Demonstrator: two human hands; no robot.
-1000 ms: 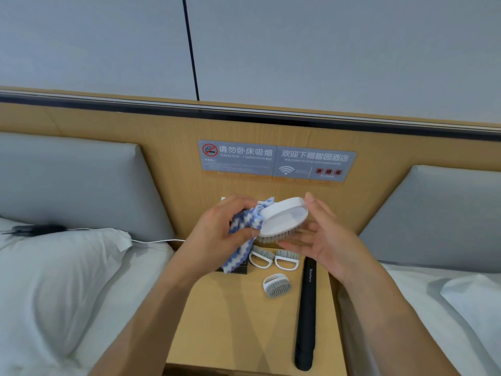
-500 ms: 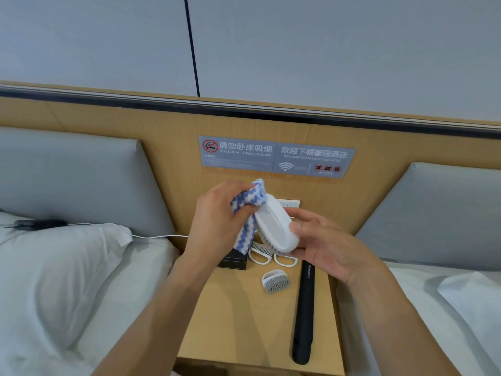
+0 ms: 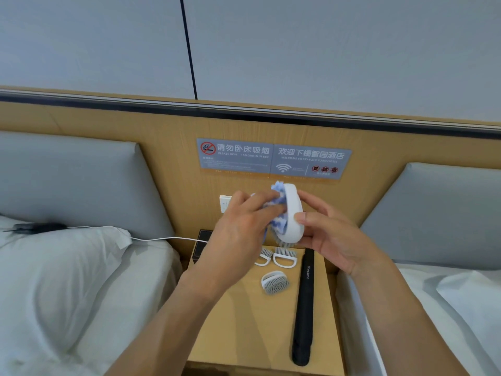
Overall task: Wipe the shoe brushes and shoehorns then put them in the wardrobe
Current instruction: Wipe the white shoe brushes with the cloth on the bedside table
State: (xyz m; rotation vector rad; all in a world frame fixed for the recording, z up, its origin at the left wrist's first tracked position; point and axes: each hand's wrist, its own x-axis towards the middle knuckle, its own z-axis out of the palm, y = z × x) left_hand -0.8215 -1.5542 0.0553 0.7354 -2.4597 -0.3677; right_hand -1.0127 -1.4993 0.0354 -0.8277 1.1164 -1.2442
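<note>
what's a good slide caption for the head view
Right hand holds a white shoe brush while the left hand wipes it with a blue-and-white cloth above the nightstand.

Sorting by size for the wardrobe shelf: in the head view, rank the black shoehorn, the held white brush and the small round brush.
1. black shoehorn
2. held white brush, though nearer the camera
3. small round brush

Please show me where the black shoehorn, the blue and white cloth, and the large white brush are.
black shoehorn (image 3: 305,302), head view, middle of its long body.
blue and white cloth (image 3: 279,225), head view, fold beside the brush.
large white brush (image 3: 294,210), head view, its smooth white back.
</note>
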